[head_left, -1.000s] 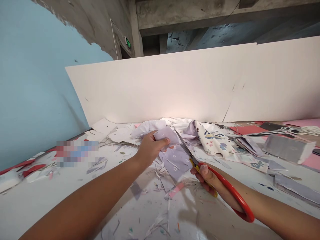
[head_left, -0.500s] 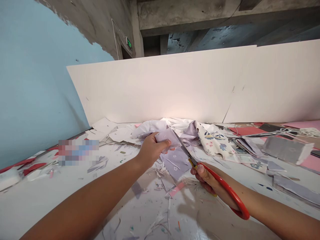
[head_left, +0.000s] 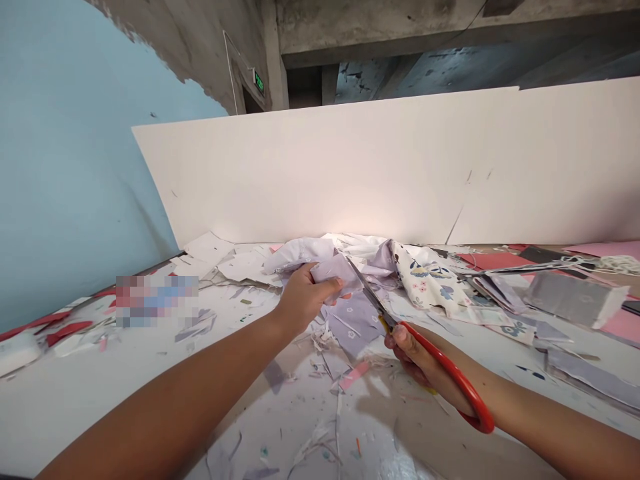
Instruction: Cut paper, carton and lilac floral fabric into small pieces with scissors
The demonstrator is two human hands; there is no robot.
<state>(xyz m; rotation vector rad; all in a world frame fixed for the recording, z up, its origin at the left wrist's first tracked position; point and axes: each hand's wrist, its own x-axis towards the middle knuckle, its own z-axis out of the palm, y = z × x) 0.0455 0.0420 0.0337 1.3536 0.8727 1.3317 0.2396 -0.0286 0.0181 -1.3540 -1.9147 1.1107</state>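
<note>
- Your left grip (head_left: 305,300) pinches a crumpled piece of lilac fabric (head_left: 336,272), held above the desk (head_left: 125,400).
- Your right grip (head_left: 415,353) presses closed around red-handled scissors (head_left: 453,370), blades touching the fabric's edge.
- Floral cloth (head_left: 430,283) lies just beyond the blades; paper scraps (head_left: 320,343) litter the desk.

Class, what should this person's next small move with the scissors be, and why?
Probably one short snip: the right hand has the red-handled scissors with blades at the edge of the lilac fabric, which the left hand holds up.
</note>
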